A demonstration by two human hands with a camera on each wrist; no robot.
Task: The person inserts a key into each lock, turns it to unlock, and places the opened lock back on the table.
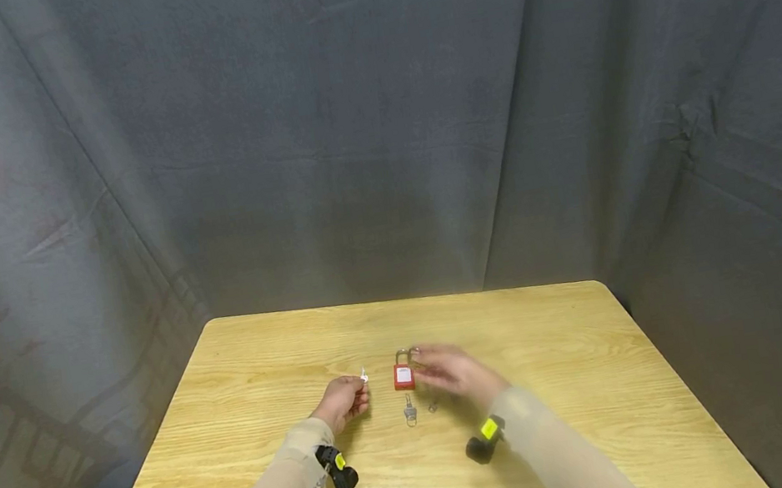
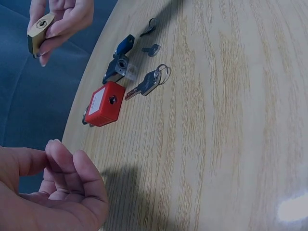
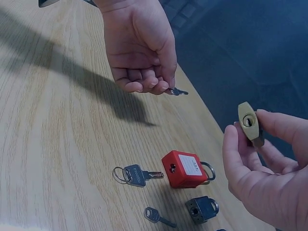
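Between thumb and fingertips my left hand pinches a small key; it is hidden in the left wrist view. My right hand grips a brass padlock by its sides, keyhole facing the other hand. In the head view the right hand is blurred, near a red padlock with a white label. That red padlock lies on the table between the hands. A grey key on a ring points toward its keyhole.
Beside the red padlock lie a dark padlock and a smaller bluish one. A small key and another key with a ring lie near them on the wooden table. Grey curtains hang behind.
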